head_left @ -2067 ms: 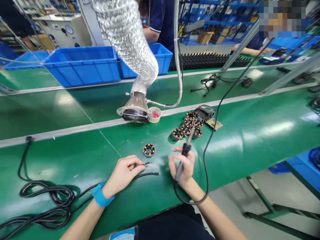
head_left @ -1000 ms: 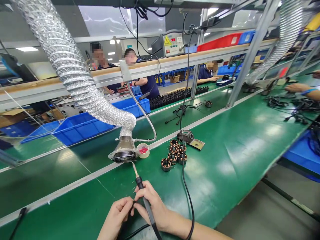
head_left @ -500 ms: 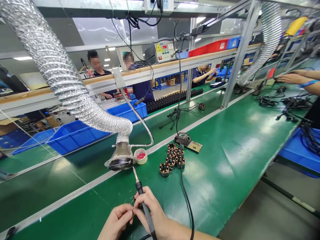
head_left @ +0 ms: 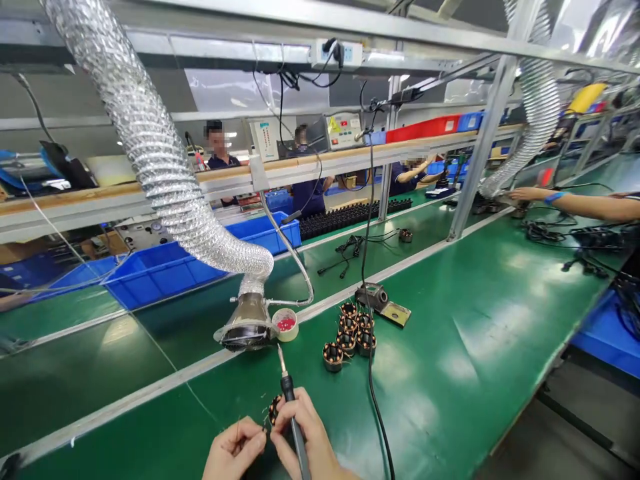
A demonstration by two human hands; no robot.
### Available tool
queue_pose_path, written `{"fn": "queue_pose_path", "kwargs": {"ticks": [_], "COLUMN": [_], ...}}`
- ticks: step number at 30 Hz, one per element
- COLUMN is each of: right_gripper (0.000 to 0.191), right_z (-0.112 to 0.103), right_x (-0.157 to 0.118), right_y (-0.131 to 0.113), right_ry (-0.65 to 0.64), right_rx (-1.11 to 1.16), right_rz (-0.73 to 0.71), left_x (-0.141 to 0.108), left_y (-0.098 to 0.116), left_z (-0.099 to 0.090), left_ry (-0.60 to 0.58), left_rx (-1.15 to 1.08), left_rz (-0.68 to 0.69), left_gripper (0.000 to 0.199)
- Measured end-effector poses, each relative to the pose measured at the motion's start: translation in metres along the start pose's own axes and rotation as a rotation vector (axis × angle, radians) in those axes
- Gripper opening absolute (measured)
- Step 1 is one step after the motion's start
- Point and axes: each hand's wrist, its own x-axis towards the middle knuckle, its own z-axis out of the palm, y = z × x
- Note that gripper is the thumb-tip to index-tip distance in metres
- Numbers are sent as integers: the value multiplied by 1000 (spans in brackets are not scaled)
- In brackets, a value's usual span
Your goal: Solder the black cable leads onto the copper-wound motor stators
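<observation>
1. As I read the head feed, my right hand (head_left: 305, 433) clenches the soldering iron (head_left: 289, 393), its long axis pointing up and away.
2. Between both hands, the stator (head_left: 275, 410) sits nearer the right; my left hand (head_left: 233, 453) is beside it, left fingers (head_left: 255, 433) curled, grasp unclear.

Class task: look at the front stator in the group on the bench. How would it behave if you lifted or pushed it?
The stator is probably heavy for its size, being packed with copper windings. Sitting flat on the bench, it seems unlikely to tip, though its round shape could roll on edge.
</observation>
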Motion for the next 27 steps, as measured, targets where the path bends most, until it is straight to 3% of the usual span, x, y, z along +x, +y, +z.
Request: {"fn": "queue_pose_path", "kwargs": {"ticks": [2,7,22,27], "right_gripper": [22,16,18,23], "right_z": [0,3,4,4], "right_x": [-1,2,5,2], "right_y": [-8,-14,-17,-16], "right_ry": [-13,-9,-46,-84], "right_rx": [-22,-42,-124,-119], "right_rz": [45,86,33,2], "left_x": [-9,-17,-16,-18], "left_y": [11,30,34,30], "left_z": [4,6,3,3], "left_ry": [43,-5,-83,-39], "left_rx": [8,-35,-52,-26], "left_rz": [-19,-57,-58,-2], "left_gripper": [39,30,27,24]}}
